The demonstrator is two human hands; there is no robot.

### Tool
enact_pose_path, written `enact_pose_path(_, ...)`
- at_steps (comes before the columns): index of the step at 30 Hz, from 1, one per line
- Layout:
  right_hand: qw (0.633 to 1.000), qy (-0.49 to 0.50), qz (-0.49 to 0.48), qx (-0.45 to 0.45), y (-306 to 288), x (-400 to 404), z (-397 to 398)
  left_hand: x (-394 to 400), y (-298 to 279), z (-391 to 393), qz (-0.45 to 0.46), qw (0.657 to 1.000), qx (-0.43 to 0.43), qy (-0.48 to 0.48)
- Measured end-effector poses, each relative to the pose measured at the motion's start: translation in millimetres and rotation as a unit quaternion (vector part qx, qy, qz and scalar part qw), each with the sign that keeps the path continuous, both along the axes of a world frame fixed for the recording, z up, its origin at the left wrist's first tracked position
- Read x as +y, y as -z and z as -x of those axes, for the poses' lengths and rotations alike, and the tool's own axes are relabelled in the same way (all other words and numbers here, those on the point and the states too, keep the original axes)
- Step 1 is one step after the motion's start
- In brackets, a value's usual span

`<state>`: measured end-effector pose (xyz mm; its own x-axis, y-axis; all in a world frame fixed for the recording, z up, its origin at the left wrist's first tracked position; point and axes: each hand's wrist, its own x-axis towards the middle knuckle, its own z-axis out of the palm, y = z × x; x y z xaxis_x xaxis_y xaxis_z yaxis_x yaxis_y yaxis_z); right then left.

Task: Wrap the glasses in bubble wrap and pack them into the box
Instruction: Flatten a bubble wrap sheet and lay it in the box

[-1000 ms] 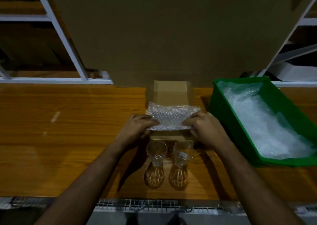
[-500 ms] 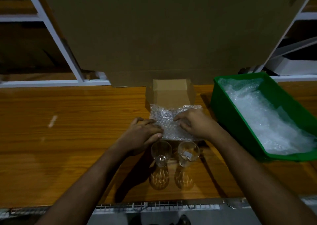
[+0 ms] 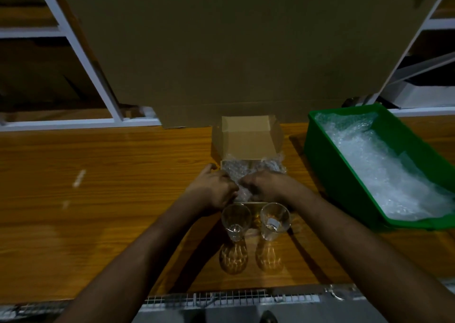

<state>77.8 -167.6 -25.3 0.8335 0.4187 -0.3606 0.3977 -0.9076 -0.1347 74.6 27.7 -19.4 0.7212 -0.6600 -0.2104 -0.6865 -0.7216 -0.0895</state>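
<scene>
A small open cardboard box (image 3: 246, 143) stands on the wooden table (image 3: 98, 199), its lid flap raised at the back. A sheet of bubble wrap (image 3: 234, 173) lies down inside the box. My left hand (image 3: 211, 191) and my right hand (image 3: 267, 187) are both over the box with curled fingers pushing into the sheet's middle. Two clear empty glasses stand upright just in front of the box: the left glass (image 3: 235, 220) and the right glass (image 3: 274, 220), which has a small white label. Neither hand touches them.
A green bin (image 3: 327, 172) full of bubble wrap (image 3: 381, 170) sits to the right of the box. A large cardboard sheet (image 3: 234, 51) rises behind the box against white shelf framing (image 3: 86, 59). A wire mesh (image 3: 221, 298) runs along the table's near edge.
The bubble wrap sheet was held spread above the box by its two edges. My hands have come together and pushed it down into the box.
</scene>
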Motion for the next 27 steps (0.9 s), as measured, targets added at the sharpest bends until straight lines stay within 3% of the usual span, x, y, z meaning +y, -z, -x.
enact_pose_path(4,1.000,0.010,0.021,0.017,-1.6,1.9,-2.9,-15.6,0.2,-10.7,-0.038,0.999,-0.002,-0.001)
enact_pose_path(10,0.998,0.043,0.034,-0.044,-8.5,-6.6,-0.5,-20.1,13.2,-21.8,-0.108,0.994,-0.004,-0.009)
enact_pose_path(16,0.997,0.069,0.026,-0.001,-2.8,-3.8,3.9,-32.0,19.1,-26.9,-0.094,0.992,-0.083,0.034)
enact_pose_path(21,0.995,0.089,0.039,0.026,-5.1,0.8,2.1,-42.8,21.8,-25.3,-0.157,0.986,-0.058,0.007)
enact_pose_path(27,0.993,0.088,0.042,0.059,-11.9,3.1,-0.6,-35.3,17.0,-25.7,-0.089,0.995,-0.033,-0.013)
